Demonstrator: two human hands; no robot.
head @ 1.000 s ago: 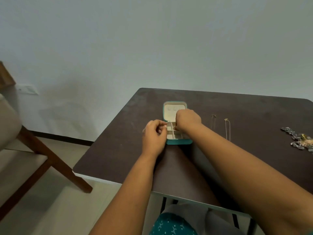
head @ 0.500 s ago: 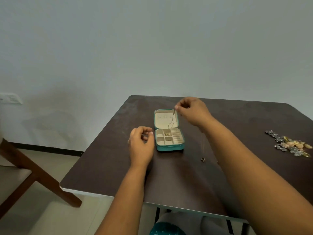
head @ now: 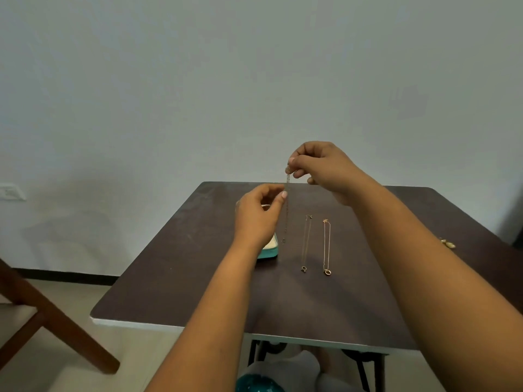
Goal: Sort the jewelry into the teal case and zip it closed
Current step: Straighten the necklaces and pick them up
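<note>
Right hand (head: 325, 168) pinches the top of a thin chain (head: 286, 210) dangling above the dark counter (head: 198, 264). Left hand (head: 257, 216), fingers curled, touches the chain; its grip is unclear. It hides most of the teal case (head: 268, 251). Two necklaces (head: 327, 244) lie right of it.

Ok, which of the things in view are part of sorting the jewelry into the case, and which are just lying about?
Part of the job:
- teal case, mostly hidden behind the left hand
- thin chain hanging from the right hand
- two necklaces laid out on the table
- small gold pieces near the right edge

Just lying about:
- wooden chair
- wall socket
</note>
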